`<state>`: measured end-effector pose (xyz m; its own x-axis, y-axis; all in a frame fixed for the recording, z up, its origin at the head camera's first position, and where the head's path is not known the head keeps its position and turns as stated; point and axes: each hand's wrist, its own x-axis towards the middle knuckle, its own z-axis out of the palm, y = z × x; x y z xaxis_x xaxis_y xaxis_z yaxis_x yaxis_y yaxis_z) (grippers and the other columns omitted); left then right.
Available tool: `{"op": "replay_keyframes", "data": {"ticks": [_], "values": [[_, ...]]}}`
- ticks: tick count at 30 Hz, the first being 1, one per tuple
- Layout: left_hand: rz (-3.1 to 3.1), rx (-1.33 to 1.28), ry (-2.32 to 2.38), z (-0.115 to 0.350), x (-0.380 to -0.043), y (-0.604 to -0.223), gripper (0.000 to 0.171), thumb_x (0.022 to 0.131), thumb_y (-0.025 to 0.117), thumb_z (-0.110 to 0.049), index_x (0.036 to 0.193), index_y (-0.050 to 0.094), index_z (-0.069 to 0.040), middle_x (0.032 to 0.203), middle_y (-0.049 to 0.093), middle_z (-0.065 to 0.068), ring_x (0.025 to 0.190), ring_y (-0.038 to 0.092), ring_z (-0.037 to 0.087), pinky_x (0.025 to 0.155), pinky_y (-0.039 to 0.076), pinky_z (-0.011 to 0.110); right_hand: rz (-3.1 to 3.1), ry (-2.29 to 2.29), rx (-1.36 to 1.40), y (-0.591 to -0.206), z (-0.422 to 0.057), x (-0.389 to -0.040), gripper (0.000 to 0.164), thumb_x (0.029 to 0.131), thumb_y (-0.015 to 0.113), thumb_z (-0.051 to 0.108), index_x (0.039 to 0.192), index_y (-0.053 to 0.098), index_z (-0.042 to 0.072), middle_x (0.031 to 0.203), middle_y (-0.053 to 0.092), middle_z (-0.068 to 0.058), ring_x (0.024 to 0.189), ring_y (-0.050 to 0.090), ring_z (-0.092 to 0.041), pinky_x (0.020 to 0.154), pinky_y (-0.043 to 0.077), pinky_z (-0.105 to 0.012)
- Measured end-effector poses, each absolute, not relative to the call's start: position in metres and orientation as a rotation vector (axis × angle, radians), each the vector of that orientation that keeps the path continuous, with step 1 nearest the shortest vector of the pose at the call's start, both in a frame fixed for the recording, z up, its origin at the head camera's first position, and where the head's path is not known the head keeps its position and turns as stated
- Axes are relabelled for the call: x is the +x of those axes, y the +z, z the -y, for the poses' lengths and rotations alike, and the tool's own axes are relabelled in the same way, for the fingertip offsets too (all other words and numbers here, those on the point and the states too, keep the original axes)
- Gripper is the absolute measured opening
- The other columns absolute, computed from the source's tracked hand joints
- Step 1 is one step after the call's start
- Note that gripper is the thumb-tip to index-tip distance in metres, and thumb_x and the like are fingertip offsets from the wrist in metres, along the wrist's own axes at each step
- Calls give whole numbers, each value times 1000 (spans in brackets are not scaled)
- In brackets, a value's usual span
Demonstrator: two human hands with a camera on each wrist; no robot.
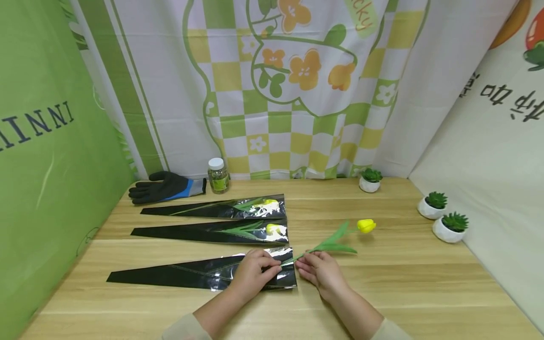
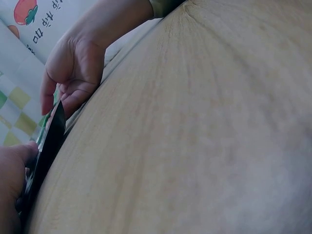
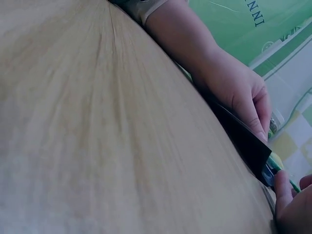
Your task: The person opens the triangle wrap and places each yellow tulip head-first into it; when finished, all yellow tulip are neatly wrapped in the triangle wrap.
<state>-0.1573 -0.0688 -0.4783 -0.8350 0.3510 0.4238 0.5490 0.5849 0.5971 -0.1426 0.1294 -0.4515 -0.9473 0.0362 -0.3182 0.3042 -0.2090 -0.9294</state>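
Observation:
In the head view, a yellow tulip (image 1: 366, 226) with green leaves points up and right, its stem running down to the wide end of the nearest black flower sleeve (image 1: 144, 276). My right hand (image 1: 323, 272) holds the stem between thumb and fingers just right of the sleeve mouth. On the sleeve's wide end, my left hand (image 1: 255, 271) pinches the glossy film with thumb and forefinger, close to the stem's lower end. The right wrist view shows the sleeve edge (image 3: 248, 148) lifted off the table. My left hand partly hides the lower stem.
Beyond lie two more black sleeves, the middle one (image 1: 178, 231) and the far one (image 1: 170, 210), each with a yellow tulip inside. Behind them are a black-and-blue glove (image 1: 163, 188) and a lidded jar (image 1: 218, 177). Several small potted succulents (image 1: 451, 227) stand at the right and back.

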Motion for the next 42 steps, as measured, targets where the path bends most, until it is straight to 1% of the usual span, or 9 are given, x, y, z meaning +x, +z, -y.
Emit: {"op": "replay_keyframes", "data": {"ticks": [5,13,18,23,30,33,35,39,42], "values": [[2561,-743,-1095,69,-158,-477,12,85,76,-22,94,80,-15,87,68,-7,88,59,11,80,51,26,-1794,-2233,345,-452,-140,-139,41,102,43,7,133,34,-18,108,67,-18,93,69,-14,86,60,-30],[2559,-742,-1087,69,-158,-475,12,85,76,-21,94,80,-15,87,69,-7,88,59,11,80,52,27,-1677,-2187,228,-451,-155,-134,54,103,45,11,142,25,-19,110,70,-8,101,67,-10,95,56,-28],[2559,-734,-1105,69,-158,-475,11,84,77,-21,93,80,-14,87,69,-7,87,59,10,78,51,26,-1672,-2167,220,-448,-161,-129,55,102,49,15,142,29,-17,114,71,-9,101,68,-10,95,55,-27],[2541,-735,-1112,68,-159,-477,10,84,77,-20,92,80,-14,85,68,-7,86,59,11,77,51,25,-1720,-2109,192,-444,-167,-126,58,101,50,16,144,27,-16,117,69,-12,102,68,-11,95,56,-28],[2565,-730,-1136,69,-158,-476,12,85,76,-22,93,80,-14,88,69,-7,88,59,13,79,51,26,-1904,-2006,91,-429,-182,-134,55,99,53,12,141,30,-14,109,66,-11,95,67,-13,87,58,-24],[2572,-730,-1139,69,-157,-476,13,86,76,-23,94,80,-14,88,69,-7,89,60,13,79,51,27,-2097,-1909,-12,-422,-193,-142,49,100,53,12,139,36,-14,113,63,-15,95,65,-11,86,57,-22],[2573,-729,-1138,69,-157,-476,13,86,75,-23,94,80,-14,88,69,-7,89,60,13,79,51,27,-2317,-1772,-94,-419,-200,-149,44,100,55,13,134,45,-12,114,63,-17,95,62,-10,83,56,-20],[2569,-727,-1138,69,-157,-477,13,86,75,-23,94,80,-14,88,69,-7,88,60,13,79,51,26,-2748,-1354,-259,-416,-215,-163,33,98,60,15,125,61,-3,116,66,-16,101,63,-20,86,56,-31],[2565,-726,-1142,69,-156,-477,12,85,76,-22,93,80,-14,88,69,-7,88,59,13,78,51,26,-2866,-1082,-414,-416,-224,-172,31,96,63,17,124,64,2,122,66,-15,113,62,-33,92,54,-46]]}}
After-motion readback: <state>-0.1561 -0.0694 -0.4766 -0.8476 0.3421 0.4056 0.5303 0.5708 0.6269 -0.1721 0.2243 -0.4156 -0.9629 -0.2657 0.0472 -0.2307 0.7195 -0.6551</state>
